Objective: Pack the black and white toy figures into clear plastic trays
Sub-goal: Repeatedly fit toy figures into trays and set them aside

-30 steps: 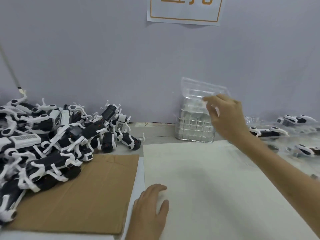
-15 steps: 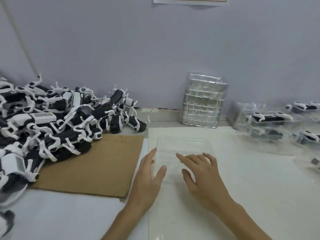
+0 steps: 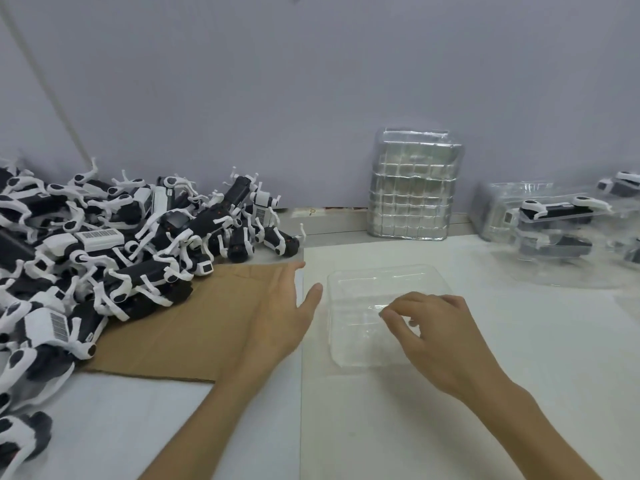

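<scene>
A clear plastic tray (image 3: pixel 367 289) lies flat on the white sheet in front of me, with nothing in it. My right hand (image 3: pixel 436 334) hovers over the tray's right half, fingers loosely curled and holding nothing. My left hand (image 3: pixel 284 317) reaches flat over the cardboard's right edge, fingers straight, pointing toward the pile. A big heap of black and white toy figures (image 3: pixel 104 251) covers the left of the table and spills onto the cardboard.
Brown cardboard (image 3: pixel 180 334) lies under the heap's edge. A stack of clear trays (image 3: pixel 414 188) stands upright against the back wall. Packed trays with figures (image 3: pixel 554 223) sit at the far right. The wall runs close behind everything.
My right hand took a tray from the stack and laid it on the white sheet. Now it lifts with curled fingers, and my left hand slides left toward the heap.
</scene>
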`<state>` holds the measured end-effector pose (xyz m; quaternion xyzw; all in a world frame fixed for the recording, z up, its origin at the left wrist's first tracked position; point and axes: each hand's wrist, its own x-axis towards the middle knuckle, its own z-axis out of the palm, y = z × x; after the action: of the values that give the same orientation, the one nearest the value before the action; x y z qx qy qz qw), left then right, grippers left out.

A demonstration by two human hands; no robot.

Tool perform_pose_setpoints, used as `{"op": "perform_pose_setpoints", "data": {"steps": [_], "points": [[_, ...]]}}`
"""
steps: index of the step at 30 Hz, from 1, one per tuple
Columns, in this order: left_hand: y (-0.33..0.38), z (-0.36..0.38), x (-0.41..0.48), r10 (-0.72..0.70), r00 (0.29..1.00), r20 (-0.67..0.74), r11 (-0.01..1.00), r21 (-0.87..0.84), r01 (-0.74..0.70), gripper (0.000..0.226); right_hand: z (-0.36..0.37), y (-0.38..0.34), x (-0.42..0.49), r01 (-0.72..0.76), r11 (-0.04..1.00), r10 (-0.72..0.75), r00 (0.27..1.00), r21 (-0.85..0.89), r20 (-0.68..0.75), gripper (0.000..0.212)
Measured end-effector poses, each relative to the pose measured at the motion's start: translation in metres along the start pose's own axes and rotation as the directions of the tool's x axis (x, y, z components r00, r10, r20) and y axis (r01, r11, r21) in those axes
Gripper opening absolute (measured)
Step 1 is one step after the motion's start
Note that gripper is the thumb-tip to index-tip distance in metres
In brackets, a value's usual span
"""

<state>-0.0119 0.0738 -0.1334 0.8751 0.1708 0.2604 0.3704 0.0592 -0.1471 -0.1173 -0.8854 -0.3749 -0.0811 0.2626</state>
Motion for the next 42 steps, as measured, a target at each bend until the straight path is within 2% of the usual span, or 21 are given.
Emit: {"op": "perform_pose_setpoints", "data": {"steps": [2,5,9,11,13,16,21,25,28,31,34,36,38,40,42], "points": [[-0.008,-0.007,0.030,-0.097,0.995,-0.006,0.995,0.035,0.097,0.050,0.000,-0.002,0.000,-0.010,1.000,0.010,1.000,0.006,-0.015,0.031],[-0.025,-0.020,0.069,-0.243,0.969,-0.040,0.969,0.032,0.244,0.050,0.000,-0.007,-0.001,-0.005,1.000,0.005,1.000,0.005,-0.019,0.033],[-0.047,-0.021,0.106,-0.252,0.957,-0.146,0.965,0.036,0.260,0.041,0.003,-0.011,-0.001,0.024,1.000,-0.025,0.998,-0.014,-0.061,0.040],[-0.053,-0.015,0.123,-0.290,0.945,-0.152,0.955,0.015,0.296,0.040,0.006,-0.011,0.001,0.032,0.999,-0.033,0.995,-0.011,-0.097,0.038],[-0.056,-0.008,0.136,-0.318,0.939,-0.132,0.948,-0.016,0.319,0.030,0.009,-0.010,0.003,0.046,0.999,-0.048,0.989,-0.016,-0.140,0.032],[-0.055,0.002,0.146,-0.282,0.949,-0.142,0.957,0.033,0.289,0.010,0.011,-0.009,0.005,0.073,0.997,-0.076,0.978,-0.024,-0.194,0.030],[-0.043,0.012,0.138,-0.240,0.947,-0.215,0.964,0.061,0.258,0.009,0.012,-0.005,0.004,0.085,0.996,-0.090,0.979,-0.032,-0.181,0.021],[-0.003,0.016,0.114,-0.242,0.936,-0.258,0.956,-0.229,0.184,0.006,0.008,-0.005,0.001,0.057,0.998,-0.053,0.992,0.028,-0.118,0.019],[0.037,0.007,0.078,-0.143,0.946,-0.290,0.927,-0.374,0.025,0.007,0.000,-0.007,0.001,0.073,0.978,-0.040,0.985,0.194,-0.170,0.017],[0.075,-0.007,0.034,0.049,0.955,-0.292,0.869,-0.458,-0.185,0.009,-0.013,-0.009,0.002,0.084,0.869,0.087,0.944,0.488,-0.317,0.018],[0.100,-0.017,-0.005,0.189,0.941,-0.280,0.839,-0.452,-0.303,0.009,-0.027,-0.008,0.002,0.135,0.662,0.140,0.944,0.738,-0.298,0.032],[0.108,-0.018,-0.023,0.250,0.924,-0.290,0.843,-0.405,-0.355,0.008,-0.032,-0.009,0.002,0.166,0.532,0.079,0.967,0.830,-0.244,0.051],[0.113,-0.014,-0.037,0.330,0.895,-0.300,0.867,-0.278,-0.413,0.010,-0.032,-0.011,0.003,0.148,0.404,0.037,0.983,0.902,-0.178,0.064],[0.115,-0.009,-0.048,0.424,0.859,-0.287,0.868,-0.142,-0.476,0.008,-0.030,-0.014,0.002,0.109,0.336,0.050,0.990,0.935,-0.133,0.061],[0.113,-0.003,-0.054,0.481,0.850,-0.212,0.856,-0.093,-0.508,0.007,-0.027,-0.016,0.002,0.089,0.344,0.113,0.984,0.935,-0.135,0.044]]}}
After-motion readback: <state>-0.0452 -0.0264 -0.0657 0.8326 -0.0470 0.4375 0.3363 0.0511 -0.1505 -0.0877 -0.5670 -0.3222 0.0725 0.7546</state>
